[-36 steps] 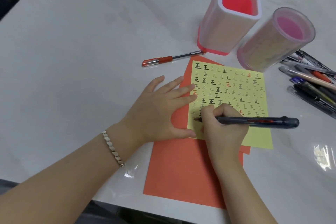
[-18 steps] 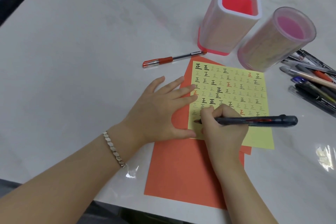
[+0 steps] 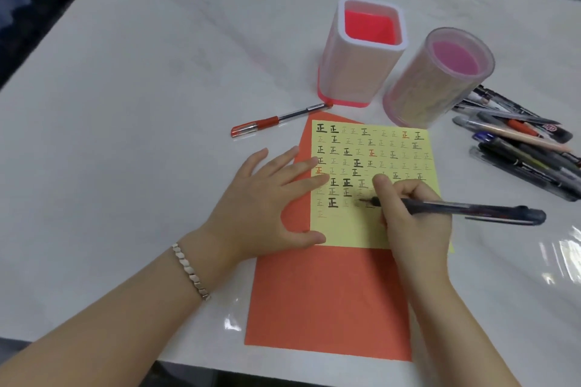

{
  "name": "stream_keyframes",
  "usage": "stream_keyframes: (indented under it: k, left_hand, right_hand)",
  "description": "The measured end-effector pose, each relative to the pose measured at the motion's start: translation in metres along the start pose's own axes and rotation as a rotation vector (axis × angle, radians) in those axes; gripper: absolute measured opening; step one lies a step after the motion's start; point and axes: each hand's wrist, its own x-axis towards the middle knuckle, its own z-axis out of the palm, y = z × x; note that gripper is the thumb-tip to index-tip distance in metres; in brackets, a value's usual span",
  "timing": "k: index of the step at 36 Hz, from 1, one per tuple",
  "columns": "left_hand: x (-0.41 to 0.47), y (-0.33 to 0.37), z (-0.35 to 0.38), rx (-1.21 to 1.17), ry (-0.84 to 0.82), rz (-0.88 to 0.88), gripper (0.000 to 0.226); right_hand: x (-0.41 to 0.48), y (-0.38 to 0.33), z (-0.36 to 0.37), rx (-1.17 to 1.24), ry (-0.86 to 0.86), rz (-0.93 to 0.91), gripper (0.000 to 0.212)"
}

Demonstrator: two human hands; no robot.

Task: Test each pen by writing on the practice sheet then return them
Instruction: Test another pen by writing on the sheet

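1. The right hand [image 3: 415,223] is gripping a dark pen [image 3: 471,209]. Its fingers are curling round the front of the barrel, just behind the tip.
2. The pen's tip is poking out to the left of those fingers and is meeting the yellow practice sheet [image 3: 345,229] among the lower rows of written characters. It is slightly blurred, so the exact contact is hard to judge.
3. The rest of the barrel is running out to the right past the hand, lying low and nearly level over the sheet's right edge.
4. The left hand [image 3: 261,201] is lying flat with fingers straight and spread, holding nothing. The fingertips are pressing on the sheet's left edge, and the thumb is resting at its lower left corner.
5. The sheet is lying on a larger orange paper [image 3: 327,298], and both are resting on the white table [image 3: 125,135].
6. A red pen [image 3: 276,121] is lying beyond the sheet's top left corner, one end close to the base of a square holder [image 3: 361,72]; a round holder [image 3: 434,85] is standing just beside that one.
7. A pile of pens [image 3: 522,148] is lying at the right — near the round holder, apart from both hands.
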Motion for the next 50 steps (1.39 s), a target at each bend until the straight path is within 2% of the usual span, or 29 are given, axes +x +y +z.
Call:
stream_keyframes:
  k: [3, 5, 7, 9, 12, 16, 21, 25, 28, 35, 43, 50]
  left_hand:
    - [0.0, 0.001, 0.0, 0.023, -0.002, 0.004, 0.073]
    - [0.0, 0.002, 0.001, 0.03, 0.007, 0.004, 0.072]
    - [0.0, 0.004, 0.002, 0.042, 0.016, 0.007, 0.072]
    - [0.001, 0.007, 0.004, 0.05, 0.017, -0.001, 0.075]
    - [0.002, 0.012, 0.007, 0.068, 0.012, -0.027, 0.078]
    - [0.003, 0.013, 0.009, 0.085, 0.012, -0.038, 0.075]
    - [0.002, 0.011, 0.01, 0.1, 0.012, -0.022, 0.076]
    - [0.001, 0.01, 0.01, 0.103, 0.021, -0.019, 0.074]
    - [0.002, 0.011, 0.01, 0.095, 0.018, -0.018, 0.073]
    - [0.002, 0.01, 0.01, 0.092, 0.013, -0.019, 0.073]
    - [0.001, 0.01, 0.01, 0.091, 0.018, -0.018, 0.071]
    - [0.001, 0.011, 0.01, 0.082, 0.025, -0.021, 0.071]
  right_hand:
    - [0.01, -0.008, -0.018, -0.042, -0.066, 0.055, 0.034]
    - [0.015, -0.013, -0.03, 0.068, -0.118, 0.165, 0.054]
    - [0.017, -0.018, -0.043, 0.059, -0.167, 0.18, 0.069]
    - [0.016, -0.028, -0.053, 0.016, -0.099, 0.124, 0.056]
    - [0.019, -0.044, -0.062, 0.134, 0.046, 0.047, 0.033]
    - [0.027, -0.057, -0.063, 0.228, -0.013, 0.046, 0.018]
    - [0.03, -0.056, -0.064, 0.42, -0.237, 0.191, 0.028]
    - [0.03, -0.058, -0.061, 0.655, -0.338, 0.393, 0.026]
    - [0.031, -0.059, -0.06, 0.738, -0.382, 0.488, 0.03]
    - [0.03, -0.057, -0.059, 0.738, -0.402, 0.549, 0.043]
    - [0.03, -0.06, -0.062, 0.779, -0.457, 0.567, 0.024]
    - [0.03, -0.06, -0.063, 0.792, -0.452, 0.59, 0.027]
